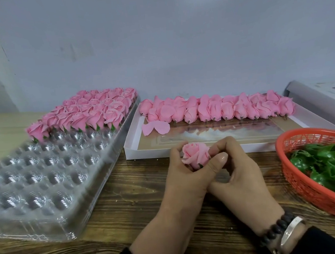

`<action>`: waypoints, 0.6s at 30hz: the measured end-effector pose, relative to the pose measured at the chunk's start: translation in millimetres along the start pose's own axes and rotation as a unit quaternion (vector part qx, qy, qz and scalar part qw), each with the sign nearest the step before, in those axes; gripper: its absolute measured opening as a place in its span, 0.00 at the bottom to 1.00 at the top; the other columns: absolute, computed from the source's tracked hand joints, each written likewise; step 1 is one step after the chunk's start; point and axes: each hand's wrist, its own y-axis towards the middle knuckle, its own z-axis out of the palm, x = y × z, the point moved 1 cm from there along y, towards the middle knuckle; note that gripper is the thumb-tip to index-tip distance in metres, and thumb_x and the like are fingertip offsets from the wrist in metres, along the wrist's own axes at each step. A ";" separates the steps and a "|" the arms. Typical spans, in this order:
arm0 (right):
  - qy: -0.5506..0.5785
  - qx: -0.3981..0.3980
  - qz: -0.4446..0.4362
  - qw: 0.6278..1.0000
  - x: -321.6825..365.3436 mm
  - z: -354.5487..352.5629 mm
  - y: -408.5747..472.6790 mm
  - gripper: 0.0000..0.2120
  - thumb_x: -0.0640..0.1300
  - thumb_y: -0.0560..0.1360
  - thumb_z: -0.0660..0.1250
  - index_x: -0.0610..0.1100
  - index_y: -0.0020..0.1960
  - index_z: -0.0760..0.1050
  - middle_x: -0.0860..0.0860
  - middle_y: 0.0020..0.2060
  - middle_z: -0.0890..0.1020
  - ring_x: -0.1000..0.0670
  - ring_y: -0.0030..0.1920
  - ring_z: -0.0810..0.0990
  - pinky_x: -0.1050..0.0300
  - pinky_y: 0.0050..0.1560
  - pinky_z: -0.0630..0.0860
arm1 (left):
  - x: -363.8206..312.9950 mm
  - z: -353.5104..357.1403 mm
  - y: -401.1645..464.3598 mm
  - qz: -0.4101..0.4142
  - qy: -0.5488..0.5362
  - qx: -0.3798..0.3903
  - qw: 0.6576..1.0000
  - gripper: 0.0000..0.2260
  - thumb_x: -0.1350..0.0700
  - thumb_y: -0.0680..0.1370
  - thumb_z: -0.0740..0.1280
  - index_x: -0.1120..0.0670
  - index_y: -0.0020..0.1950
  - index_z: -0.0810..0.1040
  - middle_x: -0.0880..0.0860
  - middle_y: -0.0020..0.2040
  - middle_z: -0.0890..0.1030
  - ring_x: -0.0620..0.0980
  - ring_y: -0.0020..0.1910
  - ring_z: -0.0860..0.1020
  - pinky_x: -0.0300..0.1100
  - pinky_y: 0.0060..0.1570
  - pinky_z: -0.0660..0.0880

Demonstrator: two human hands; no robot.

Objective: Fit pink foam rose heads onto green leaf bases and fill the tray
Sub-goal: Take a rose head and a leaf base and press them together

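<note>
Two big holders flank the wooden table (128,192): clear tray (45,179), part-filled; red basket (302,177) of green leaf bases (334,166). Between them, left hand (186,178) and right hand (238,169) pinch one pink rose head (196,154), seemingly already on green.

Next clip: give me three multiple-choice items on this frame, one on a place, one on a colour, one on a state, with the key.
1. Where is the orange plastic mesh basket of green plastic leaf bases?
A. right of the hands
B. left of the clear tray
C. inside the white box

2. What colour is the loose foam petal in the shallow white cardboard box?
A. pink
B. green
C. white

3. How full is the clear plastic blister tray?
A. full
B. far rows filled only
C. empty

Key: 1 A, it sits at the right edge; 2 A, it matches the roses; 3 B, near pockets are bare.
</note>
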 end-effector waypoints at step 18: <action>-0.025 0.005 0.030 0.999 -8.0 -1.6 3.7 0.15 0.41 0.59 0.72 0.53 0.40 0.70 0.55 0.38 0.80 0.57 0.38 0.77 0.69 0.38 0.71 | -6.0 -5.1 0.3 0.133 0.226 -0.047 0.964 0.18 0.64 0.69 0.71 0.45 0.52 0.72 0.50 0.40 0.77 0.44 0.36 0.74 0.34 0.38 0.74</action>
